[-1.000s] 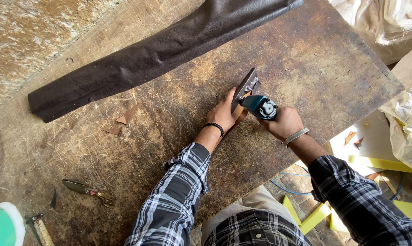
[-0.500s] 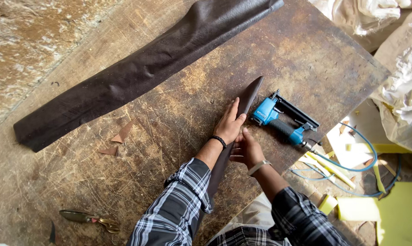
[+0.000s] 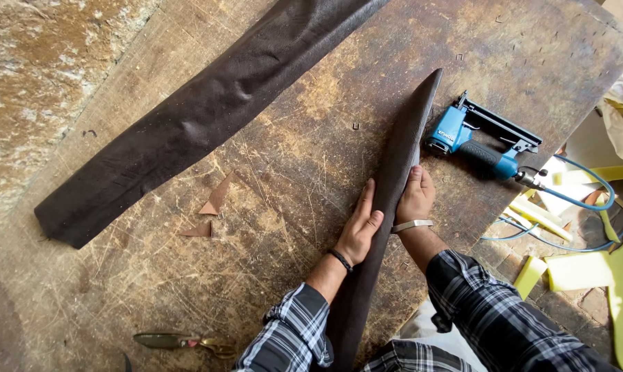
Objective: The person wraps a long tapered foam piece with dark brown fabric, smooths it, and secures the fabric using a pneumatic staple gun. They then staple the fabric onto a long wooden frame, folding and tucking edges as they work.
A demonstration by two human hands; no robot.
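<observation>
A long, narrow strip wrapped in dark brown leather-like cloth lies slantwise on the scarred wooden desk, tapering to a blunt tip near the upper right and running down toward the person's lap, where its lower end passes between the two plaid sleeves. Its surface looks matte and finely grained, with one edge raised so that it stands a little off the wood. The left hand lies flat against the strip's left side, fingers straight and pressed together, a dark band at the wrist. The right hand grips the strip's right edge, fingers curled around it, a pale bracelet on the wrist. Just beside that hand rests one blue pneumatic stapler, its blue air hose trailing off the desk's edge. A second, larger dark brown upholstered piece lies well apart across the upper left of the desk, making two covered pieces in all. Two small triangular brown offcuts sit between them, and one pair of scissors lies near the bottom edge. Several yellow foam scraps lie on the floor at the right
</observation>
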